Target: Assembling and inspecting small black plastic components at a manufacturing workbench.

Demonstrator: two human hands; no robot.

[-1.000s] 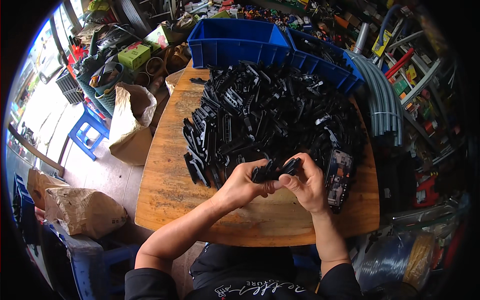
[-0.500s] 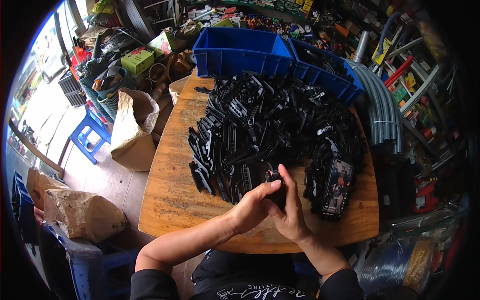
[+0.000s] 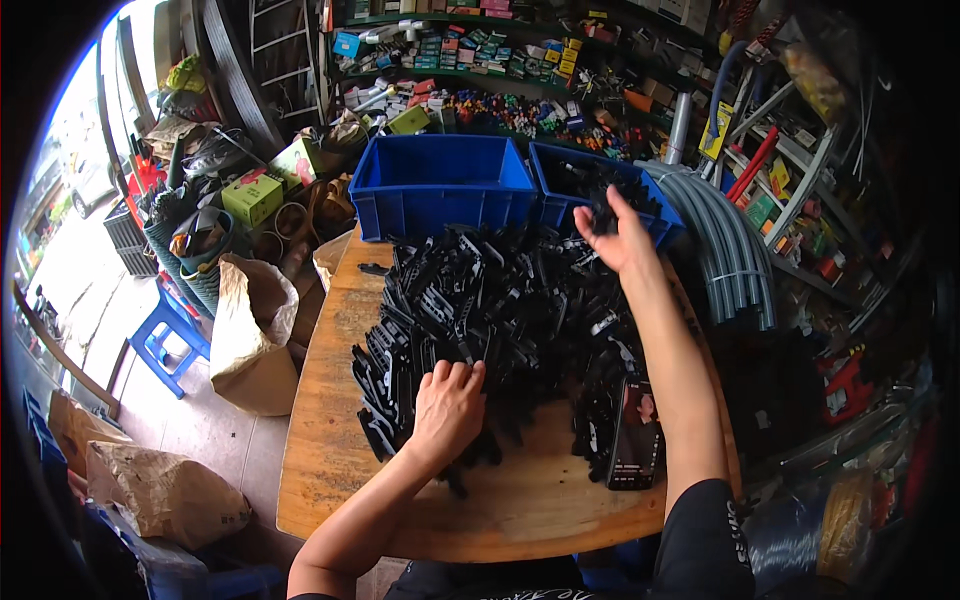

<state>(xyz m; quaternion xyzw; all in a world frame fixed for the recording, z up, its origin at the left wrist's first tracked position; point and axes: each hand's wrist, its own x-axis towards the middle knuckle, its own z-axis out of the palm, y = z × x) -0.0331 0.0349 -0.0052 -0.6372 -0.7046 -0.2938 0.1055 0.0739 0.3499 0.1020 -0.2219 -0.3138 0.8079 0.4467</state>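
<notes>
A heap of black plastic pieces, long and narrow with slotted bodies, covers much of the wooden table. At its near side my left hand has its fingers curled down together on a black plastic piece, mostly hidden by the fingers. My right hand reaches far forward over the right blue bin, its thumb and fingers apart. Dark pieces show beside and beyond those fingers, in the bin, and look blurred.
Left of that bin stands another blue bin. A phone with a lit screen leans on the heap at the near right. Grey pipes curve beside the table. Paper sacks and a blue stool stand on the left.
My hands, together over a black piece before, have parted. The right reached forward to the right bin; the left moved to the heap. The view has tilted up, and the phone's screen picture differs.
</notes>
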